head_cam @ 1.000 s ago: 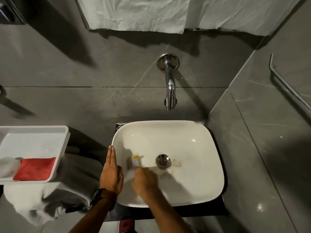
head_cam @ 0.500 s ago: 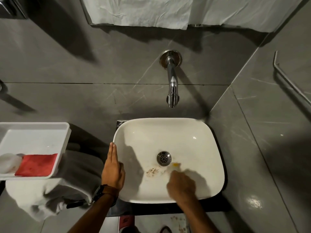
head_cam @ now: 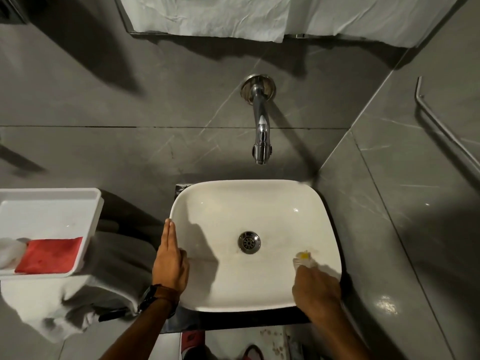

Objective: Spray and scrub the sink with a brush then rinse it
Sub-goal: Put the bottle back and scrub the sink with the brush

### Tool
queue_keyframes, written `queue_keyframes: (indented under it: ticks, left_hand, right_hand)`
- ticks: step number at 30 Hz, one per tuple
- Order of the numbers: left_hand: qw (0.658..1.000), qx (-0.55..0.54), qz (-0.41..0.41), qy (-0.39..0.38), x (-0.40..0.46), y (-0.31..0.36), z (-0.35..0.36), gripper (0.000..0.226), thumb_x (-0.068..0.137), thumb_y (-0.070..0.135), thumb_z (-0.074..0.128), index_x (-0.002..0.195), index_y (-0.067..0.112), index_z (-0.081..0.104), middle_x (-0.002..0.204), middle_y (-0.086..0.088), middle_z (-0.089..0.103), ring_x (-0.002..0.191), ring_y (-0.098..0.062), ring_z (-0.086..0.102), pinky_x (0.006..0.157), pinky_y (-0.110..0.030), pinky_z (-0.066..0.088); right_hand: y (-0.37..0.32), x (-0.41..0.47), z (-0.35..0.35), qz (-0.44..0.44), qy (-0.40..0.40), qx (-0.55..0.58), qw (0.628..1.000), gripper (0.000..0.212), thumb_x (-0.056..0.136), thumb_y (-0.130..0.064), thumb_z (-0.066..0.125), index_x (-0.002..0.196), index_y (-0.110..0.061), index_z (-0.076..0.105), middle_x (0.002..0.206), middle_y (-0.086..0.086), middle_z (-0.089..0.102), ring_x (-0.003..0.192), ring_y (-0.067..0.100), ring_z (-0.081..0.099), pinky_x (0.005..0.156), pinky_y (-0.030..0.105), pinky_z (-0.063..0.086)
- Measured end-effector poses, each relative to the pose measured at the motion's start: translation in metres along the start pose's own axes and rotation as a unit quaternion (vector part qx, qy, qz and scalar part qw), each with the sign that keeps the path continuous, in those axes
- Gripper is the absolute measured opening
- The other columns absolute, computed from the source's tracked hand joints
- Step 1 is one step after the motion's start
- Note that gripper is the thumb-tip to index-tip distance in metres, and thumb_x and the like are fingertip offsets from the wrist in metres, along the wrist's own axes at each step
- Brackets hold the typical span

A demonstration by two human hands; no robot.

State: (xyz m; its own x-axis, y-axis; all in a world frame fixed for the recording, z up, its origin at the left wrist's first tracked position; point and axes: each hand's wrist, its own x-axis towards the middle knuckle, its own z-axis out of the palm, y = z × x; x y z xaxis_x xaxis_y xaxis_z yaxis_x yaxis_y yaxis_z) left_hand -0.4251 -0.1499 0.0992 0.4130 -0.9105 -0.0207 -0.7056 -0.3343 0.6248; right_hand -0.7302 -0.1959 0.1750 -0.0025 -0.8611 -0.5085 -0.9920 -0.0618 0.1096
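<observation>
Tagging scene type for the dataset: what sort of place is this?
Most likely a bathroom or washroom: a white vessel sink with a wall-mounted chrome tap above it, grey tiled walls, and a metal rail on the side wall.

Sink [head_cam: 233,203] is plain glossy white with a shiny chrome drain [head_cam: 249,242], and the tap [head_cam: 261,126] is chrome too. Brush [head_cam: 304,257] looks whitish with a yellow bit, kinda blurry. Walls [head_cam: 104,87] are dark grey tile with faint pale marble-style streaks. Tray [head_cam: 52,203] is white, holding a red cloth [head_cam: 49,255]. Watch strap [head_cam: 166,294] is brown, and there's a white crinkled sheet [head_cam: 207,14] up top.
</observation>
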Motion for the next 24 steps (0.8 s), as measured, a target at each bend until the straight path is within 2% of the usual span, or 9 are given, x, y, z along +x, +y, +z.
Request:
queue_keyframes:
  ticks: [2, 6, 9, 11, 13, 15, 18, 22, 24]
  left_hand:
    - [1.000, -0.002, -0.007, -0.004, 0.000, 0.001, -0.001, 0.077, 0.092, 0.002, 0.048, 0.157, 0.013, 0.009, 0.167, -0.002, 0.007, 0.141, -0.033, 0.038, 0.099, -0.042, 0.049]
    - [1.000, 0.004, -0.005, -0.004, -0.002, 0.004, -0.001, 0.076, 0.093, 0.003, 0.048, 0.157, 0.011, 0.008, 0.167, -0.003, 0.006, 0.140, -0.034, 0.039, 0.099, -0.044, 0.050]
    - [1.000, 0.005, -0.006, -0.001, -0.003, 0.001, 0.000, 0.076, 0.094, 0.004, 0.047, 0.158, 0.013, 0.007, 0.167, -0.002, 0.005, 0.138, -0.034, 0.042, 0.094, -0.045, 0.054]
    - [1.000, 0.004, -0.018, 0.001, -0.002, -0.001, 0.002, 0.079, 0.093, 0.003, 0.048, 0.158, 0.016, 0.005, 0.167, 0.001, 0.004, 0.131, -0.035, 0.049, 0.090, -0.045, 0.056]
    - [0.999, 0.001, -0.040, 0.000, -0.001, -0.003, 0.005, 0.080, 0.092, 0.001, 0.047, 0.158, 0.019, 0.005, 0.167, 0.001, 0.005, 0.113, -0.038, 0.060, 0.081, -0.046, 0.059]
    - [0.998, -0.003, -0.066, -0.001, 0.000, -0.004, 0.006, 0.078, 0.092, 0.001, 0.046, 0.158, 0.018, 0.006, 0.167, -0.002, 0.007, 0.100, -0.041, 0.064, 0.073, -0.047, 0.059]
    - [0.997, -0.012, -0.082, -0.003, 0.001, -0.005, 0.005, 0.077, 0.092, 0.001, 0.046, 0.158, 0.016, 0.010, 0.166, -0.003, 0.013, 0.111, -0.043, 0.061, 0.080, -0.050, 0.058]
    - [0.996, -0.024, -0.090, -0.011, 0.000, -0.001, 0.003, 0.081, 0.089, -0.002, 0.048, 0.158, 0.018, 0.010, 0.166, -0.003, 0.015, 0.117, -0.042, 0.058, 0.089, -0.053, 0.055]
    - [0.996, -0.023, -0.090, -0.009, -0.001, 0.001, 0.003, 0.080, 0.089, -0.003, 0.046, 0.158, 0.019, 0.010, 0.166, -0.002, 0.014, 0.114, -0.041, 0.059, 0.089, -0.052, 0.056]
  right_hand:
    - [-0.021, -0.009, 0.005, -0.026, -0.027, -0.002, 0.999, 0.029, 0.098, -0.023, 0.043, 0.119, -0.023, 0.064, 0.124, 0.001, 0.070, 0.116, 0.023, 0.065, 0.093, 0.033, 0.047]
    - [-0.122, -0.035, 0.017, -0.160, -0.104, 0.114, 0.975, 0.040, 0.092, -0.026, 0.050, 0.128, -0.012, 0.058, 0.126, 0.013, 0.069, 0.118, 0.035, 0.066, 0.097, 0.041, 0.050]
    - [-0.168, -0.027, 0.009, -0.222, -0.053, 0.100, 0.968, 0.030, 0.097, -0.018, 0.050, 0.123, -0.011, 0.063, 0.123, 0.016, 0.069, 0.115, 0.038, 0.066, 0.094, 0.044, 0.051]
    - [-0.159, 0.005, -0.004, -0.185, 0.038, 0.069, 0.980, 0.037, 0.100, -0.009, 0.038, 0.129, -0.004, 0.061, 0.119, 0.017, 0.071, 0.110, 0.036, 0.069, 0.089, 0.040, 0.054]
    - [-0.119, 0.041, -0.017, -0.099, 0.124, 0.062, 0.985, 0.037, 0.097, -0.006, 0.037, 0.115, -0.002, 0.069, 0.106, 0.015, 0.075, 0.098, 0.031, 0.074, 0.077, 0.031, 0.057]
    - [-0.071, 0.058, -0.022, -0.027, 0.081, 0.036, 0.996, 0.033, 0.103, -0.015, 0.038, 0.121, -0.012, 0.066, 0.122, 0.009, 0.071, 0.114, 0.028, 0.068, 0.090, 0.033, 0.053]
    - [-0.023, 0.039, -0.003, -0.002, 0.008, 0.029, 1.000, 0.035, 0.102, -0.021, 0.040, 0.132, -0.019, 0.060, 0.135, 0.006, 0.064, 0.124, 0.027, 0.062, 0.101, 0.037, 0.048]
    - [-0.082, -0.024, 0.029, -0.097, -0.075, 0.039, 0.992, 0.031, 0.096, -0.016, 0.043, 0.115, -0.017, 0.068, 0.119, 0.007, 0.073, 0.109, 0.027, 0.070, 0.088, 0.034, 0.052]
    - [-0.132, -0.020, 0.021, -0.156, -0.056, 0.075, 0.983, 0.030, 0.095, -0.015, 0.045, 0.114, -0.014, 0.069, 0.120, 0.013, 0.072, 0.108, 0.034, 0.071, 0.089, 0.038, 0.053]
